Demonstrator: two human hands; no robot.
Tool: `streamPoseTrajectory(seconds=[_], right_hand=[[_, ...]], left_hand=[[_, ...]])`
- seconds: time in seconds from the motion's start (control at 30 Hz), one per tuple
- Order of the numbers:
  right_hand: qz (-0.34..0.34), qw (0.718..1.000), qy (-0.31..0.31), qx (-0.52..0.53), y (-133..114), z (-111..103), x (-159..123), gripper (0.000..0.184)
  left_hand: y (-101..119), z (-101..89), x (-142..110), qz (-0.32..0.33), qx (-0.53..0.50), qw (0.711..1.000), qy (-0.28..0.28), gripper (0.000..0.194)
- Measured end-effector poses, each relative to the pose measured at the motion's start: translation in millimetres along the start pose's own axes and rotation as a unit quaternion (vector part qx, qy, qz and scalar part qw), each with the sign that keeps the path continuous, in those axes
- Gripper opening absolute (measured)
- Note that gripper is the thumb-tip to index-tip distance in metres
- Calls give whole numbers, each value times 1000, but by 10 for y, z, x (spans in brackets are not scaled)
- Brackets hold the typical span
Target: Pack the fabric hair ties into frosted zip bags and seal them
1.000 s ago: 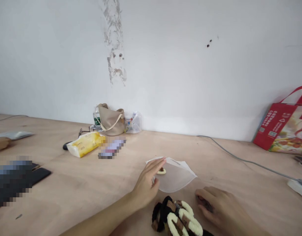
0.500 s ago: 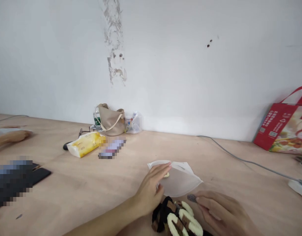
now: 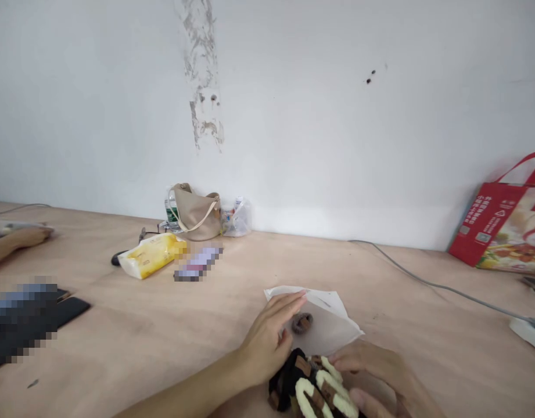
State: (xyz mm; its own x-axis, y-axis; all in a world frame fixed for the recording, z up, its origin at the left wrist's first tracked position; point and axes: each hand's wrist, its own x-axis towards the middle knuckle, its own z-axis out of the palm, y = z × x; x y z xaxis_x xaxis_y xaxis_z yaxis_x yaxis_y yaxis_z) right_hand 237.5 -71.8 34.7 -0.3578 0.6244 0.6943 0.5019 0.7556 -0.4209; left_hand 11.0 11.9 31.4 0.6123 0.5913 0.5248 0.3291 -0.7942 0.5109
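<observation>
In the head view, a white translucent bag lies flat on the table. A grey-brown fuzzy hair tie with a brown tag is on the bag. My left hand lies over the bag's left side, its fingers stretched out and holding nothing. Below it, at the bottom edge, is a pile of fluffy hair ties: black ones at the left and cream ones at the right, with brown tags. My right hand is at the pile's right side, fingertips by the cream ones, thumb and fingers apart.
A yellow tissue pack, a phone, a beige handbag and a clear plastic bag stand further back. Dark devices lie at the left, near another person's hand. A grey cable and red bag are at the right.
The grey-brown hair tie has gone from my right hand onto the bag, where a cream piece showed before. My right hand has come back to the pile; my left stays put.
</observation>
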Motion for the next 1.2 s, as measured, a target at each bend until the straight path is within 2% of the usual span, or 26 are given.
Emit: streamPoseTrajectory(seconds=[0.07, 0.17, 0.23, 0.3, 0.43, 0.53, 0.6, 0.7, 0.8, 0.93, 1.03, 1.2], right_hand=[[-24, 998, -40, 34, 17, 16, 29, 23], [-47, 988, -138, 58, 64, 49, 76, 22], [-41, 986, -156, 39, 86, 58, 83, 19], [-31, 989, -144, 23, 94, 56, 63, 16], [17, 997, -80, 0, 101, 59, -32, 12], [127, 991, -29, 3, 125, 94, -106, 16], [209, 977, -24, 33, 143, 124, -137, 19], [243, 967, -33, 62, 160, 151, -153, 19], [232, 968, -19, 88, 157, 141, -143, 17], [198, 970, -42, 131, 120, 104, -97, 32], [166, 977, -66, 115, 85, 87, -59, 26], [49, 996, -58, 43, 64, 52, -7, 20]], left_hand=[[4, -3, -1, -1, -2, 1000, -1, 83], [4, -4, 0, -5, -4, 1000, -6, 83], [1, -3, 2, -9, -4, 1000, -8, 83], [-2, -3, 4, -12, -3, 1000, -8, 82], [-5, -7, 3, -16, -4, 1000, -13, 81], [-7, -7, -3, -16, -2, 1000, -18, 81], [-7, -5, -5, -17, 0, 1000, -21, 81], [-4, -3, -5, -16, 1, 1000, -23, 80], [4, -7, -2, -16, 1, 1000, -23, 80], [19, -19, 7, -15, 1, 1000, -27, 78], [27, -20, 12, -19, 2, 999, -27, 78], [31, -16, 8, -23, 1, 999, -28, 78]])
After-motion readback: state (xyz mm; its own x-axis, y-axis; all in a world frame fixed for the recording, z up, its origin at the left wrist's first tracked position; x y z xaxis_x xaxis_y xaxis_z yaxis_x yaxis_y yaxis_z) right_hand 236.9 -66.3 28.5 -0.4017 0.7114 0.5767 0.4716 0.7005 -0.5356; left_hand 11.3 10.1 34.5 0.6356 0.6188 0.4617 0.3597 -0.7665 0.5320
